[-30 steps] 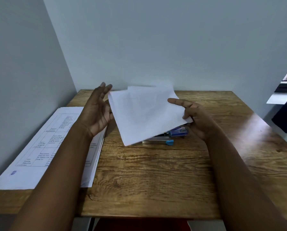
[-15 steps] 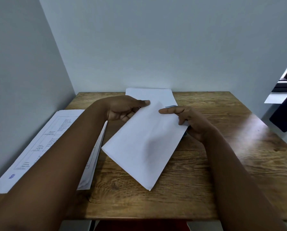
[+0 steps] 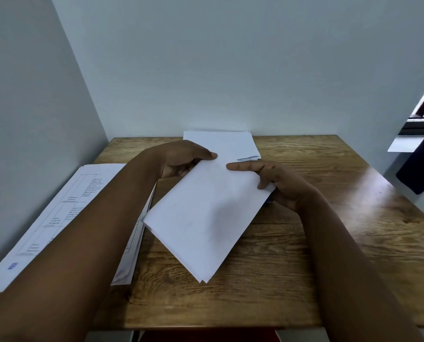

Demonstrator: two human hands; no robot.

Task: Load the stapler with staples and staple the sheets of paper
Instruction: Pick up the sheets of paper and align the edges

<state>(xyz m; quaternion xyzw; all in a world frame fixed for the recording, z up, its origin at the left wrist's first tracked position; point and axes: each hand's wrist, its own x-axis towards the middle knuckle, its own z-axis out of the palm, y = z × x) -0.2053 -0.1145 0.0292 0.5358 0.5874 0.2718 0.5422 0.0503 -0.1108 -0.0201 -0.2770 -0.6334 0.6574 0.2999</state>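
Note:
Both hands hold a small stack of blank white sheets [image 3: 206,215] tilted over the middle of the wooden table [image 3: 304,255]. My left hand [image 3: 181,159] grips the stack's far left corner, thumb on top. My right hand [image 3: 277,183] pinches its right edge, index finger stretched across the top. The stapler is hidden under the sheets; only a sliver of blue [image 3: 267,201] shows below my right hand.
A second pile of white paper [image 3: 228,144] lies at the back of the table against the wall. Printed sheets with tables [image 3: 65,213] lie along the left edge under my left forearm. A dark cloth [image 3: 420,169] hangs at the right.
The sheets were held upright facing me with the left hand open beside them; they have since been lowered flat over the stapler and my left hand has closed on their corner.

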